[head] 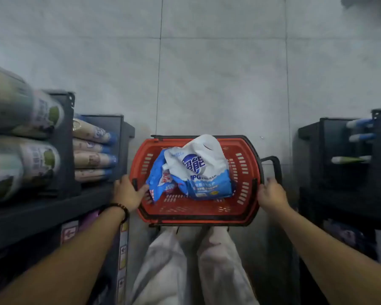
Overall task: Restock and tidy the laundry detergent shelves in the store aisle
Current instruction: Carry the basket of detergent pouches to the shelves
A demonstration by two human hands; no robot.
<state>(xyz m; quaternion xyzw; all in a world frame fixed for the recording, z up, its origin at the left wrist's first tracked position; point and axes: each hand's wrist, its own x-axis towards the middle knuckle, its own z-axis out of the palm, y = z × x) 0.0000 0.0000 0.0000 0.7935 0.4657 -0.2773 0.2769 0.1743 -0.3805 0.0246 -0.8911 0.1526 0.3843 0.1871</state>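
The step in hand looks like carrying stock to the shelves: the person holds a red basket (196,209) low in front of their legs, in the aisle between the left shelf (53,208) and the right shelf (339,194). Whether it hangs clear of the tiled floor (218,84) or rests on it cannot be told. The left hand (128,191) is curled over the basket's left rim, fingers reaching inside; the right hand (271,192) is wrapped round the right rim beside the folded-out black handle (273,164). Two soft packs of detergent lie in the basket: a big white and blue bag (205,170) with a cut-out carry grip at its top, slumped across the middle, and a smaller blue bag (157,179) crumpled against the left wall, partly under the big one. Both look limp and likely to sag when lifted. Next, I judge, the basket should be set down steady near the shelf that needs filling, freeing one hand to take the big bag by its grip. The left shelf holds rows of bottles (92,159) lying with blue caps outward, blurred here.
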